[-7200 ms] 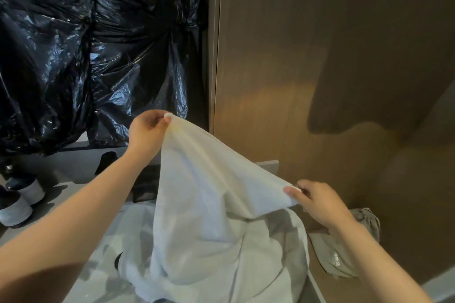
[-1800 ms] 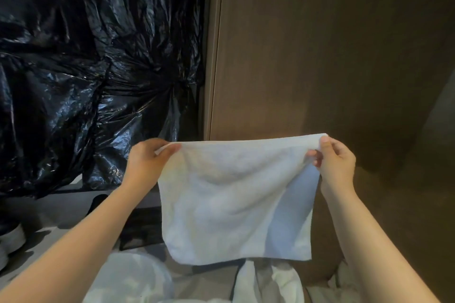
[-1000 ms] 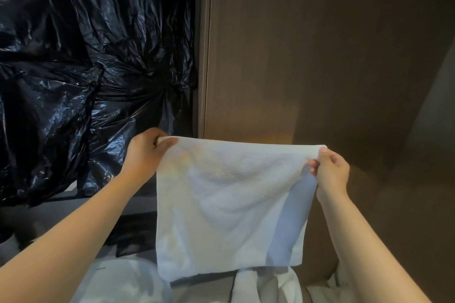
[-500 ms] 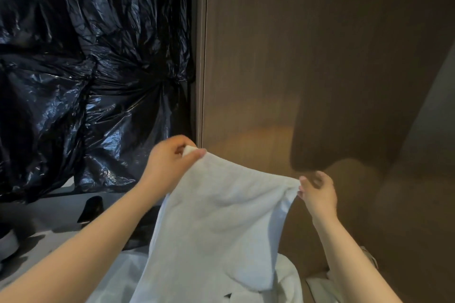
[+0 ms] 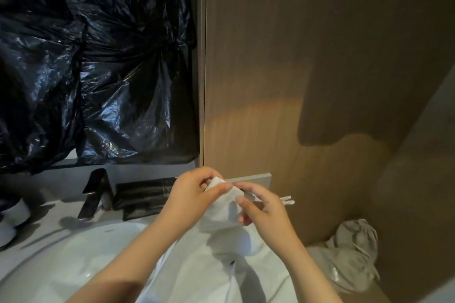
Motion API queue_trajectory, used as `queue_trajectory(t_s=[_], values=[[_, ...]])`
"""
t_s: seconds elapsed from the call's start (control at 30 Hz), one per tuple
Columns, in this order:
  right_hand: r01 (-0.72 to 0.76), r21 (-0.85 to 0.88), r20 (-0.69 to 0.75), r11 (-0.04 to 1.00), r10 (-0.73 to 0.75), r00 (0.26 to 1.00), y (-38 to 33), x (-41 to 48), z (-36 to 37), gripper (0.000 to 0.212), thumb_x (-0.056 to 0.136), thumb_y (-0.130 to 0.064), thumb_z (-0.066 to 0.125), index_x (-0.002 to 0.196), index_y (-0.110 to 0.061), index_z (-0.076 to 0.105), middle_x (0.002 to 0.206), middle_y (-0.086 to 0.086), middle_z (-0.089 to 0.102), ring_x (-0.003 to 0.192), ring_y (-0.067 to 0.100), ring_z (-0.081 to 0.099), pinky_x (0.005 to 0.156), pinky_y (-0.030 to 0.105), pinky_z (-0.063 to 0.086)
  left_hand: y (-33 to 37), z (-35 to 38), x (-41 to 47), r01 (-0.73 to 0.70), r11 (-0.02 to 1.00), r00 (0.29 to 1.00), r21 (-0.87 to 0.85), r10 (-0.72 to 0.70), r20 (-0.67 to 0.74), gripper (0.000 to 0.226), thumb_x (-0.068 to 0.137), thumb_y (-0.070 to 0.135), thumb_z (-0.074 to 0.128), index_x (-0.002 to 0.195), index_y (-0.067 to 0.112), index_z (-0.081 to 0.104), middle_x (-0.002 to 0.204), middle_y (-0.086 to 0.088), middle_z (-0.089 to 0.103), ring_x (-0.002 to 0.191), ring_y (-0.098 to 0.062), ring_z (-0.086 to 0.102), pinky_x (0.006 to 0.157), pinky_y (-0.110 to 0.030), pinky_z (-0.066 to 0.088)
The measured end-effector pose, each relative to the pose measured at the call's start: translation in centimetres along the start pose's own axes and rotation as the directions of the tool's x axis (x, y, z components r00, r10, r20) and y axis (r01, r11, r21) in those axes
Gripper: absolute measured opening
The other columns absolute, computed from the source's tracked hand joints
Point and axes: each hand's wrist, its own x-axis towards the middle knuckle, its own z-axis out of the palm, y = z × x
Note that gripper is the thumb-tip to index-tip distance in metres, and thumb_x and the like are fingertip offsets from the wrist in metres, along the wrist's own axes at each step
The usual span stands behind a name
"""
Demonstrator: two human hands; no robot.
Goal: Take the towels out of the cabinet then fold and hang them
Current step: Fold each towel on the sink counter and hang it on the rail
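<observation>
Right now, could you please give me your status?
Left hand pinches towel corner; right hand grips towel beside it. Towel hangs below both. Black faucet apart, to the left.

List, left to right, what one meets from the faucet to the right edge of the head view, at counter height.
faucet → black box → left hand → right hand, both hands holding the towel → grey cloth

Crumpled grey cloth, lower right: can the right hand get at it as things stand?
Probably yes, once freed. The right hand pinches the white towel together with the left hand, but the crumpled grey cloth lies uncovered to its right with nothing between them.
</observation>
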Motion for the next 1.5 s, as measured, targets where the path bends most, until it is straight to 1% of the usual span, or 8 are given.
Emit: queue_trajectory(t_s=[0.13, 0.27, 0.47, 0.73, 0.83, 0.93, 1.27, 1.5], values=[[0.001, 0.013, 0.014, 1.000, -0.001, 1.000, 0.4, -0.4, 0.7, 0.014, 0.095, -0.011, 0.060, 0.094, -0.020, 0.071, 0.075, -0.002, 0.069, 0.063, 0.012, 0.062, 0.057, 0.022, 0.050, 0.0, 0.1, -1.7, 0.004, 0.999, 1.000, -0.033, -0.004, 0.005, 0.008, 0.080, 0.028, 0.075, 0.075, 0.028, 0.069, 0.069, 0.009, 0.063, 0.059, -0.002, 0.052, 0.054, -0.012, 0.040], [0.010, 0.008, -0.024, 1.000, -0.010, 1.000, 1.0, -0.7, 0.9, 0.019, 0.096, -0.009, 0.057, 0.086, -0.020, 0.069, 0.067, -0.002, 0.065, 0.062, 0.009, 0.059, 0.058, 0.021, 0.049, -0.1, -0.2, -3.4, 0.078, 0.987, 0.997, -0.140, -0.081, -0.015, 0.012, 0.080, 0.019, 0.076, 0.087, 0.027, 0.071, 0.078, 0.013, 0.068, 0.066, -0.006, 0.060, 0.060, -0.014, 0.049], [0.007, 0.008, -0.043, 1.000, -0.007, 0.999, 1.5, -1.5, 0.9, 0.016, 0.097, -0.014, 0.057, 0.087, -0.021, 0.068, 0.067, -0.004, 0.062, 0.060, 0.010, 0.055, 0.059, 0.025, 0.049, -1.5, -0.2, -6.3, 0.160, 0.969, 0.984, -0.188, -0.171, -0.046, 0.010, 0.080, 0.016, 0.076, 0.082, 0.025, 0.075, 0.078, 0.008, 0.071, 0.065, -0.006, 0.061, 0.061, -0.017, 0.050], [0.048, 0.054, 0.029, 0.997, -0.050, 0.998, -0.6, -2.6, 1.4, 0.019, 0.088, -0.036, 0.059, 0.100, -0.028, 0.070, 0.081, -0.008, 0.069, 0.060, 0.007, 0.059, 0.052, 0.011, 0.042, -1.4, 0.8, -6.9, 0.117, 0.973, 0.986, -0.198, -0.137, -0.091, 0.019, 0.080, 0.010, 0.076, 0.079, 0.029, 0.071, 0.079, 0.011, 0.067, 0.068, -0.007, 0.059, 0.064, -0.014, 0.047], [0.064, 0.057, 0.020, 0.996, -0.065, 0.998, -0.9, -2.7, 1.4, 0.014, 0.091, -0.032, 0.061, 0.099, -0.024, 0.070, 0.069, -0.013, 0.065, 0.054, 0.002, 0.056, 0.052, 0.008, 0.041, -1.3, 0.9, -7.0, 0.113, 0.966, 0.985, -0.231, -0.140, -0.103, 0.021, 0.080, 0.012, 0.076, 0.083, 0.029, 0.064, 0.080, 0.007, 0.065, 0.071, -0.012, 0.059, 0.066, -0.019, 0.050], [0.081, 0.057, 0.017, 0.995, -0.082, 0.996, -0.9, -2.8, 1.5, 0.011, 0.094, -0.026, 0.061, 0.097, -0.023, 0.070, 0.064, -0.016, 0.062, 0.051, 0.001, 0.053, 0.051, 0.006, 0.038, -1.3, 1.0, -7.1, 0.063, 0.979, 0.991, -0.195, -0.085, -0.105, 0.022, 0.082, 0.012, 0.074, 0.083, 0.030, 0.061, 0.081, 0.009, 0.064, 0.073, -0.012, 0.058, 0.065, -0.015, 0.047], [0.075, 0.035, -0.003, 0.997, -0.075, 0.997, -1.2, -2.6, 1.9, 0.013, 0.098, -0.018, 0.057, 0.099, -0.019, 0.070, 0.071, -0.012, 0.062, 0.057, 0.001, 0.054, 0.056, 0.009, 0.041, -1.5, 0.9, -6.6, 0.015, 0.995, 0.996, -0.096, -0.023, -0.081, 0.019, 0.082, 0.015, 0.074, 0.080, 0.032, 0.067, 0.082, 0.014, 0.062, 0.078, -0.013, 0.059, 0.066, -0.014, 0.046], [0.065, 0.009, 0.006, 0.998, -0.065, 0.998, -1.1, -2.7, 2.0, 0.015, 0.098, -0.019, 0.054, 0.101, -0.019, 0.069, 0.072, -0.014, 0.061, 0.065, 0.003, 0.055, 0.058, 0.011, 0.041, -1.8, 0.8, -6.5, 0.003, 0.997, 0.998, -0.074, -0.009, -0.069, 0.010, 0.081, 0.019, 0.076, 0.078, 0.028, 0.073, 0.078, 0.011, 0.066, 0.077, -0.011, 0.061, 0.069, -0.024, 0.049]])
